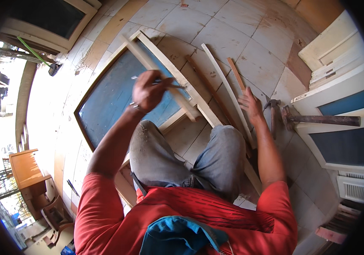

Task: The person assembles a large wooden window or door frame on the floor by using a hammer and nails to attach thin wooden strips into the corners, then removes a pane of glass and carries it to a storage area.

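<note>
Closest to view, blue cloth [169, 233] over a red shirt [101, 204], then grey trousers [156, 153], knees bent and parted above the tiled floor [186, 21]. Just beyond, holds in the left hand [148, 91] a thin tool [179, 86], too blurred to identify, above a pale strip [138, 54] of wood; cannot tell whether pressing on the wood or just over it. Extends the right hand [252, 106] with fingers loosely spread, gripping nothing visible, near a short brown strip [235, 73] and a long white strip [228, 86]; cannot tell whether touching either.

Beneath the pale strip, on the floor, a blue-panelled frame [167, 63], crossed slantwise. For the pale strip: likely light, stiff, more dry than slippery; best gripped around mid-length. For the frame: probably heavier and awkward, with a panel perhaps fragile; best held by the wooden rails.

Right of the frame, on the tiles, a dark brown strip [209, 90]. Past the right hand, a claw hammer [273, 121], then a larger hammer [322, 120] reaching across white panelled frames [345, 159]. Farthest, at left, an orange-brown cabinet [25, 165] and, top left, a dark-panelled door [52, 21].
</note>
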Demonstrator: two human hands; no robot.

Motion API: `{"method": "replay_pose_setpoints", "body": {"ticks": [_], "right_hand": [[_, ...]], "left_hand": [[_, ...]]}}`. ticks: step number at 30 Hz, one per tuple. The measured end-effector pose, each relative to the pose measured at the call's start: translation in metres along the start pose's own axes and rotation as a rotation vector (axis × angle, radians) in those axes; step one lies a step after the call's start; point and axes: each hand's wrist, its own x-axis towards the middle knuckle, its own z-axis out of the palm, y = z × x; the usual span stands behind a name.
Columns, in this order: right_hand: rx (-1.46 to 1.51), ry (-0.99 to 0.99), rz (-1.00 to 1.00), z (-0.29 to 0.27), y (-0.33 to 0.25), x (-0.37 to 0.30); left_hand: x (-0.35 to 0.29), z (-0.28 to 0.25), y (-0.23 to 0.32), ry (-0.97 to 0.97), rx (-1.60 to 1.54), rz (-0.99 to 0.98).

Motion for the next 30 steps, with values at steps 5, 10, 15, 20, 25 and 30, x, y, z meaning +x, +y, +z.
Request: {"method": "replay_pose_setpoints", "body": {"ticks": [5, 10, 15, 20, 25, 30], "right_hand": [[0.579, -0.821, 0.173, 0.085, -0.075, -0.018], [0.039, -0.437, 0.163, 0.049, -0.027, 0.019], [-0.856, 0.024, -0.317, -0.056, 0.105, 0.051], [-1.340, 0.271, -0.070, -0.036, 0.104, 0.005], [-1.509, 0.197, -0.154, -0.035, 0.155, 0.009], [-0.938, 0.223, -0.629, -0.032, 0.226, 0.038]], "left_hand": [[0.046, 0.076, 0.064, -0.238, -0.070, -0.035], [0.026, 0.068, 0.041, -0.250, -0.023, -0.361], [-0.041, -0.015, -0.006, -0.120, 0.013, -0.707], [-0.202, -0.126, -0.049, 0.059, 0.229, -1.225], [-0.314, -0.171, -0.007, 0.277, 0.110, -1.565], [-0.391, -0.187, 0.072, 0.327, 0.166, -1.727]]}}
